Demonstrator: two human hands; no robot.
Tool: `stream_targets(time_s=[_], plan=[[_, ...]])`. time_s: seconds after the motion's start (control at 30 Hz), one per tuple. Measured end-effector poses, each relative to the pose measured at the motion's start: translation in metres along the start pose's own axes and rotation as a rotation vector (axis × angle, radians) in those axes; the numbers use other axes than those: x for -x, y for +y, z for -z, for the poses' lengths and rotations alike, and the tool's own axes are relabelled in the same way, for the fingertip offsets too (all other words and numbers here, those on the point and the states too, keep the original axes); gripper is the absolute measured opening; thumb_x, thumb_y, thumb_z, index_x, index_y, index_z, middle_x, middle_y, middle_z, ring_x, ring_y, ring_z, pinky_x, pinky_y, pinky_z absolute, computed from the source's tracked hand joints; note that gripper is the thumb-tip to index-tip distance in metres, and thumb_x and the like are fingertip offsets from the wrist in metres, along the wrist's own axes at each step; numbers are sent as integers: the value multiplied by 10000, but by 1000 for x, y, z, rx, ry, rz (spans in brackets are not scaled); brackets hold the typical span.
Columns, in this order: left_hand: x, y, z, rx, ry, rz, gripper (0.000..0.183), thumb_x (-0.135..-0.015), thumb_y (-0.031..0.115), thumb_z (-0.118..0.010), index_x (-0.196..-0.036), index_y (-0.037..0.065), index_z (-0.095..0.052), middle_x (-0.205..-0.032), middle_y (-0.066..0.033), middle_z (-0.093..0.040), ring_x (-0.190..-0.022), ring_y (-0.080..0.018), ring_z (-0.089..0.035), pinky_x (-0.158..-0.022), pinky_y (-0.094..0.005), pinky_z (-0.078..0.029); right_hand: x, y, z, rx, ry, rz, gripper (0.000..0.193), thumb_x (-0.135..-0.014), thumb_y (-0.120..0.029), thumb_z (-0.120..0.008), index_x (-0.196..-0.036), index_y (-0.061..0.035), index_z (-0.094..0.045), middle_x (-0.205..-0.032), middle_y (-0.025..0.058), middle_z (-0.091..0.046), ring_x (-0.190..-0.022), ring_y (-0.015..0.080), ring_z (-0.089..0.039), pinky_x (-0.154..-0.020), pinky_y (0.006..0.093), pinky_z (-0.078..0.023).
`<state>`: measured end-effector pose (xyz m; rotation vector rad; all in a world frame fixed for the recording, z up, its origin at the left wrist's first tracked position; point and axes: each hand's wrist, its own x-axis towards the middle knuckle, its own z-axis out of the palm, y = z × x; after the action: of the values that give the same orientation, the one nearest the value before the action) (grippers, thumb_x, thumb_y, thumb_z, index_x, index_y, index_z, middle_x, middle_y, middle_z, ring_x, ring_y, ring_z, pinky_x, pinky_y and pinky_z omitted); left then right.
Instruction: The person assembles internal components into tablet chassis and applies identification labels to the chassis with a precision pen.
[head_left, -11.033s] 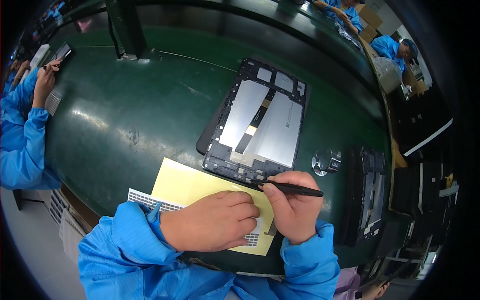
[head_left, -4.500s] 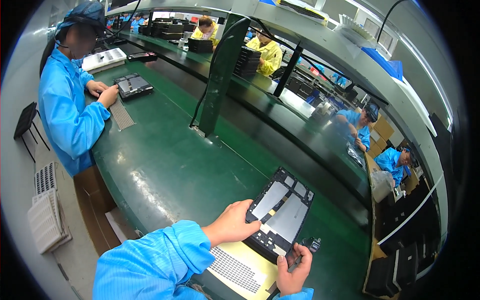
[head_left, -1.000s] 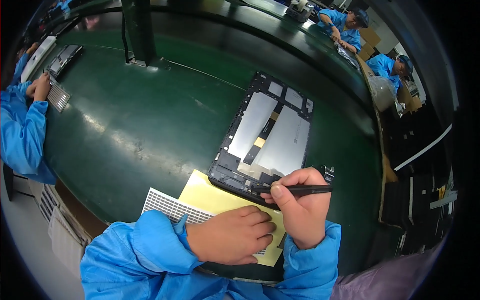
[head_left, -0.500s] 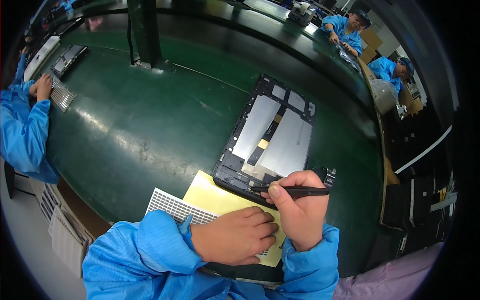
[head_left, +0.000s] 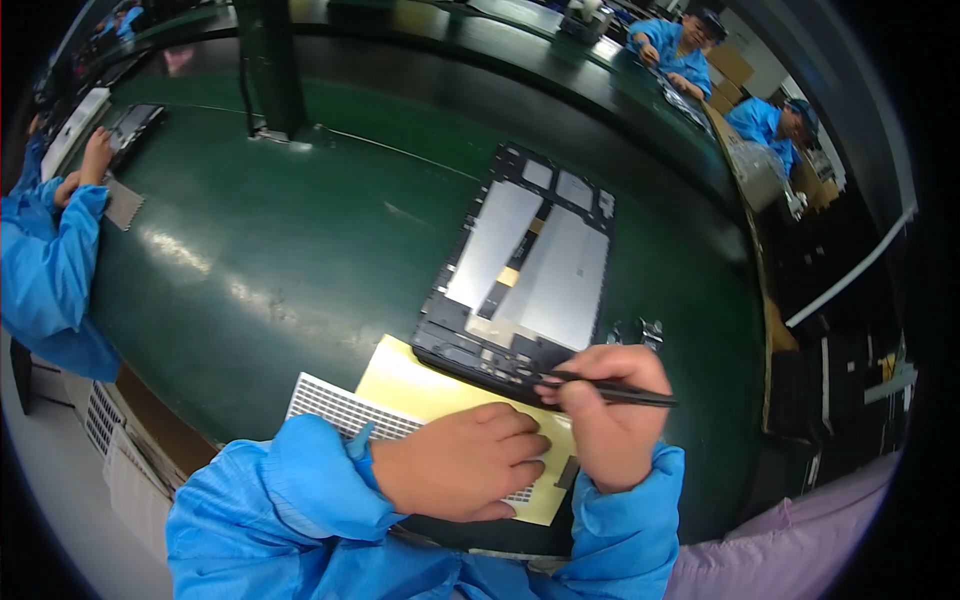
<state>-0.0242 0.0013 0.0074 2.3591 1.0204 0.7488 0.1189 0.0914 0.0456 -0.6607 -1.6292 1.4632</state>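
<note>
Two hands — right (head_left: 618, 418) pinching tweezers (head_left: 635, 396), left (head_left: 455, 462) loosely spread, part-hiding gridded sheet (head_left: 345, 407), yellow sheet (head_left: 393, 377).

Single head-worn fisheye view, downward and close over both hands (head_left: 455, 465) and the green bench (head_left: 330, 225)

Moderate light leaves whitish glare streaks on the smooth, dark-green desk (head_left: 300, 220) left of centre and a pale sheen across the flat, rectangular black-and-silver device (head_left: 520, 268) at centre. Fisheye distortion bends edges near the rim; corners fall black; upper-left details are soft.
</note>
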Motion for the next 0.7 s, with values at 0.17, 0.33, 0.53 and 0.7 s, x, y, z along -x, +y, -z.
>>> stream_targets(time_s=[0.17, 0.33, 0.53, 0.7], plan=[[-4, 4, 8, -123, -27, 34, 466, -744, 342, -689, -1100, 55, -600, -1206, -115, -545, -1151, -291, -495, -984, -386, -380, 59, -9, 73, -184, -13, -206, 163, -843, -15, -641, -909, -6, -492, -861, 130, -594, -737, 203, -630, -703, 330, -552], [-8, 7, 10, -162, -50, 47, 451, -750, 356, -695, -1122, 116, -610, -1207, -108, -544, -1123, -296, -512, -970, -406, -391, 90, 2, 80, -100, 76, -467, 133, -853, 3, -634, -913, 15, -516, -842, 103, -609, -768, 172, -640, -724, 300, -547], [-12, 9, 5, -159, -65, 54, 443, -735, 357, -710, -1116, 147, -624, -1201, -105, -545, -1097, -295, -519, -954, -409, -400, 89, -2, 81, -6, -10, -478, 147, -845, -24, -667, -905, 4, -536, -834, 78, -617, -771, 131, -615, -698, 263, -509], [-12, 11, 7, -153, -72, 67, 453, -730, 349, -716, -1122, 144, -622, -1198, -105, -546, -1094, -297, -521, -953, -411, -400, 88, -2, 82, 111, -61, -514, 154, -836, -37, -687, -895, -1, -549, -807, 63, -623, -779, 107, -595, -687, 244, -485]])
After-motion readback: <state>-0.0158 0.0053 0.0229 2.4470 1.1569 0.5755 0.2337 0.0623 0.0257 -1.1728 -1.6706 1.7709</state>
